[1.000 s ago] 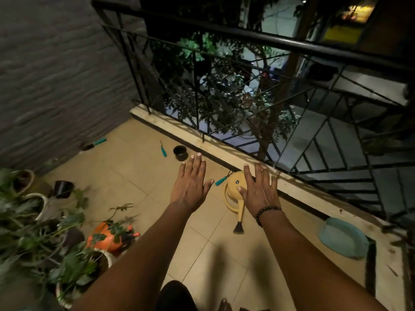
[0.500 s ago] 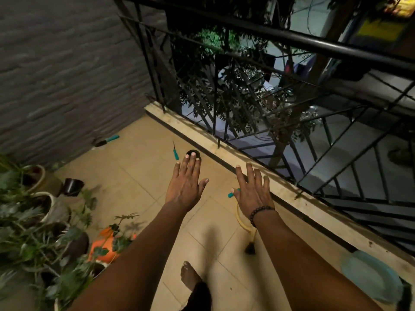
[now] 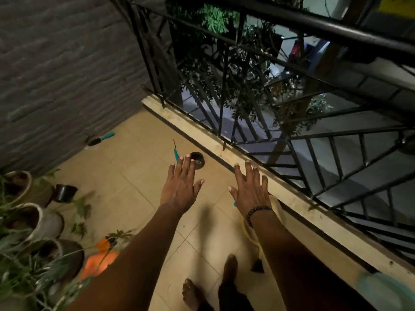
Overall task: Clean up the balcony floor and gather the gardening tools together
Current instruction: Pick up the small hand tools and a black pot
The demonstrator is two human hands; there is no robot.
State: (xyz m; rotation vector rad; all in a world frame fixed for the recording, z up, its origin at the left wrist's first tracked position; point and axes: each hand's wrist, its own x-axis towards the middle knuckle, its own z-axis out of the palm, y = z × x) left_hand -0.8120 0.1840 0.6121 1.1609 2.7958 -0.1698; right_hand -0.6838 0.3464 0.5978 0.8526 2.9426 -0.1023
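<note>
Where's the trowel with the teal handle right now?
In the head view the trowel lies on the floor tiles at far left, against the foot of the grey brick wall, well beyond the small black pot.

On the beige tiled balcony floor [image 3: 139, 167], a trowel with a teal handle [image 3: 100, 139] lies at the far left, just beside the grey brick wall [image 3: 62, 63]. Nearer the middle, a thin teal-handled hand tool [image 3: 175, 151] lies just left of a small round black pot [image 3: 197, 160], both near the pale concrete ledge [image 3: 202, 133] that carries the black metal railing [image 3: 292, 19] along the right. Clay and ceramic plant pots [image 3: 33, 218] cluster at the left edge, with a small black plastic pot [image 3: 65, 193] behind them and an orange watering can [image 3: 98, 263] to their right. A yellow watering can [image 3: 252, 234] sits by the ledge, mostly hidden under the right forearm. The left hand [image 3: 179, 189] hovers before the round pot, the right hand [image 3: 249, 191] beside the ledge. A bare foot [image 3: 193, 295] stands nearest.
</note>
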